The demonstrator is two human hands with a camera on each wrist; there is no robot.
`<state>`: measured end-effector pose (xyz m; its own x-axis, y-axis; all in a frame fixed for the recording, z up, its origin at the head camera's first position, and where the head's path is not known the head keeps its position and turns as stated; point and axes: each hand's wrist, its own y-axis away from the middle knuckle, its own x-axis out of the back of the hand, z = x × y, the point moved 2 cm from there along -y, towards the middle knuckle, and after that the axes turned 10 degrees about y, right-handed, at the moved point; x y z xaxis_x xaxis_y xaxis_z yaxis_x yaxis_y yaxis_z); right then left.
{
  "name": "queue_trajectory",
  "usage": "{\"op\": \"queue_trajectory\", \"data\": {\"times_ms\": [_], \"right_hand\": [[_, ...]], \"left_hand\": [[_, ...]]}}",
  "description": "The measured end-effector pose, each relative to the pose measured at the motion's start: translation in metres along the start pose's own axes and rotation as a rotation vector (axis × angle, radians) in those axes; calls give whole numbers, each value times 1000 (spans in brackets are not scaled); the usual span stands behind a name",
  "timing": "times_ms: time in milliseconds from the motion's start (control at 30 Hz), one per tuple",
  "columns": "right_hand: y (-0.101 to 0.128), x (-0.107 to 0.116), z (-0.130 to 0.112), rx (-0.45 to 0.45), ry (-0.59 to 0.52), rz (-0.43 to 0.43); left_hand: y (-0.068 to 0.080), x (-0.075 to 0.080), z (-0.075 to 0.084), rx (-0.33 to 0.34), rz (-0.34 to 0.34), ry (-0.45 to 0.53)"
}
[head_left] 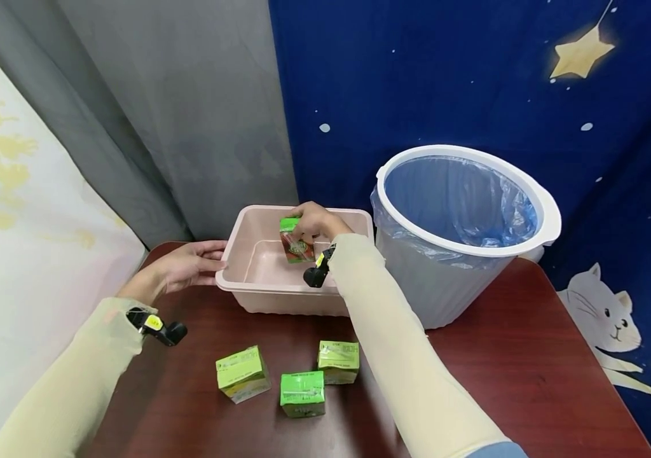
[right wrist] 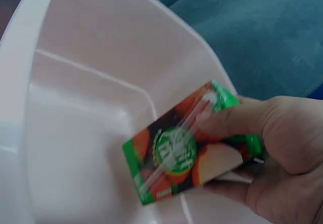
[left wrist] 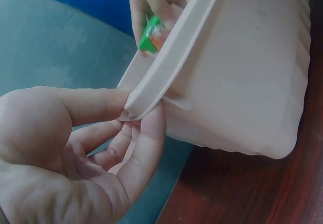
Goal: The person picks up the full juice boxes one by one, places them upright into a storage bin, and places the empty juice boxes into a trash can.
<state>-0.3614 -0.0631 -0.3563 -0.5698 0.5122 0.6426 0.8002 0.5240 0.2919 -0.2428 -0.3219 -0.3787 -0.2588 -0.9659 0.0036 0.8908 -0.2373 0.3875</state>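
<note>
My right hand holds a green and red juice box inside the pale pink plastic basin. In the right wrist view a straw in clear wrap lies across the box's printed face, and my thumb presses on that face near the green end. With thumb and fingers my left hand pinches the basin's rim at its left corner. Three more juice boxes stand on the table in front of the basin: a yellow-green one at left, a bright green one in the middle and a yellow-green one at right.
Right of the basin stands a white trash bin lined with a clear bluish bag. The dark red wooden table reaches back to a grey curtain and a blue starry one. A pale patterned sheet hangs at the left.
</note>
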Motion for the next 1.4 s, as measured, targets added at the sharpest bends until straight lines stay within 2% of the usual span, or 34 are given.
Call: {"op": "queue_trajectory", "data": {"times_ms": [200,400,867,1000,1100,1267,1400], "right_hand": [[-11,-11,16,53,4,58],[-19,-18,24,50,-7,114],[-16,-22,23,37,-103,94],[-17,-16,16,82,-14,90],[-16,-9,8,104,106,64],[-2,7,-7,140,257,11],[15,15,-19,189,381,13]], "left_hand": [[-1,1,1,-9,6,-28],[1,1,-1,-3,9,-30],[2,-2,3,2,16,-58],[0,-1,2,3,24,-61],[0,-1,1,7,18,-52],[1,0,1,13,10,-39],[1,3,1,-2,-11,-33]]}}
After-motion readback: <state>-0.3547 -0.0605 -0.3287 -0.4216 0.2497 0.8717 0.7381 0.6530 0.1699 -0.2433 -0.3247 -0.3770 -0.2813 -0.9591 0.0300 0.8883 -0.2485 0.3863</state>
